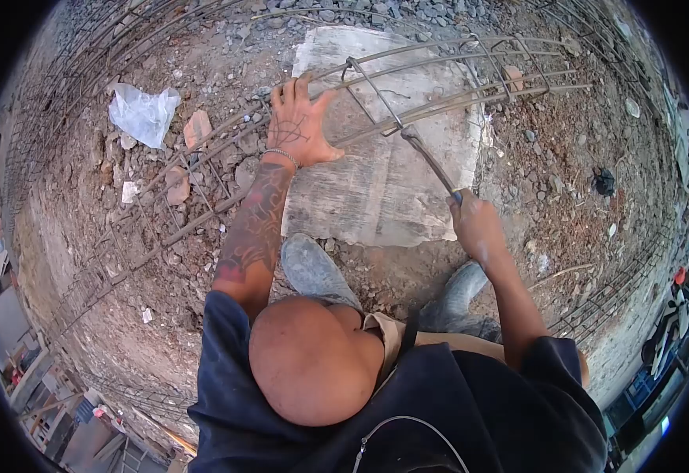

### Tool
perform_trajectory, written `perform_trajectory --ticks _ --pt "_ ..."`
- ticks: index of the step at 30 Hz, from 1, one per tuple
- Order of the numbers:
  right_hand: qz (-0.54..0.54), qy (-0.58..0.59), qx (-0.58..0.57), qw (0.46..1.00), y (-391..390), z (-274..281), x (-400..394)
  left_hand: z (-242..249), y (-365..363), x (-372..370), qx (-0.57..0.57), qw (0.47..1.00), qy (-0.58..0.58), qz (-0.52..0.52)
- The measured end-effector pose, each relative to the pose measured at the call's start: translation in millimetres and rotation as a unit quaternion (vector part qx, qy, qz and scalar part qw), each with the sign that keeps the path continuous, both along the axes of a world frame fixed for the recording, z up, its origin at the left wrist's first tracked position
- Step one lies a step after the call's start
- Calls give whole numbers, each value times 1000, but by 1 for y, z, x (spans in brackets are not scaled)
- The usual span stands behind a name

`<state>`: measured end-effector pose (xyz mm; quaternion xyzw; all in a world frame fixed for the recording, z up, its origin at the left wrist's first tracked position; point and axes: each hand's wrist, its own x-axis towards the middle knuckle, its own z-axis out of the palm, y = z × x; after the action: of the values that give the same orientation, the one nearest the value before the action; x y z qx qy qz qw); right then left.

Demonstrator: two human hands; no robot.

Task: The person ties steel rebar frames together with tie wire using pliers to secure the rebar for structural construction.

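A long rebar cage (374, 93), with thin bars bound by square stirrups, runs diagonally across the ground in front of me. My left hand (301, 132) holds the cage, its fingers over the upper bar and its thumb near the lower one. To its right, my right hand (477, 229) is closed round the handle of long metal pincers (433, 164). The head of the pincers meets the lower bar at the corner of a stirrup; the wire there is too small to make out. Beneath the cage lies a worn, pale board (368, 193).
My boots (319, 268) stand at the board's near edge. A clear plastic bag (143, 114) and broken brick pieces (198, 128) lie to the left on rubble. More rebar cages (61, 94) lie at far left. Grey gravel (423, 12) covers the far side.
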<state>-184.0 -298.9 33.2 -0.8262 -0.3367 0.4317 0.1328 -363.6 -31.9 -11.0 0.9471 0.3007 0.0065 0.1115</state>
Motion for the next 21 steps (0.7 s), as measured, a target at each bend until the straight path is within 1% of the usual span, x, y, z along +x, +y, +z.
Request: perform_trajectory --ticks 1,3,4,6,7,8,9,10,11,12,13,15,16,17,19,21 --pt "102 -176 21 979 8 7 12 0 2 0 4 1000 -6 -1" --pt "65 -120 27 990 13 20 -10 -3 1 0 2 1000 -7 8" --pt "58 -79 28 995 17 18 -20 -7 -1 -1 6 1000 -13 7" --pt "68 -114 37 990 24 22 -25 -7 1 0 21 997 -69 -17" --pt "77 -139 36 987 27 23 -26 -5 -1 -1 27 997 -72 -16" --pt "89 -143 9 986 30 28 -21 -5 -5 2 29 992 -117 -23" --pt "86 -147 10 985 30 29 -16 -5 -12 8 29 986 -162 -31" --pt "121 -179 37 976 32 29 -10 -9 -20 18 32 985 -165 -32" --pt "155 -210 64 963 35 30 -5 -17 -29 29 -72 975 -201 -54" --pt "164 -203 62 963 38 37 -2 -24 -36 34 -177 953 -233 -76" --pt "161 -208 62 963 33 35 2 -28 -40 37 -175 952 -237 -81" --pt "140 -127 133 973 15 18 10 -34 -42 48 -187 932 -301 -70" --pt "93 -69 116 986 4 3 9 -33 -41 49 -127 928 -337 -94" --pt "94 -70 116 986 -11 -14 6 -33 -43 49 -127 928 -339 -94" --pt "-17 2 107 994 -27 -45 2 -33 -42 51 -80 933 -337 -99" --pt "-27 6 92 995 -30 -62 -2 -34 -42 51 -84 933 -338 -95"
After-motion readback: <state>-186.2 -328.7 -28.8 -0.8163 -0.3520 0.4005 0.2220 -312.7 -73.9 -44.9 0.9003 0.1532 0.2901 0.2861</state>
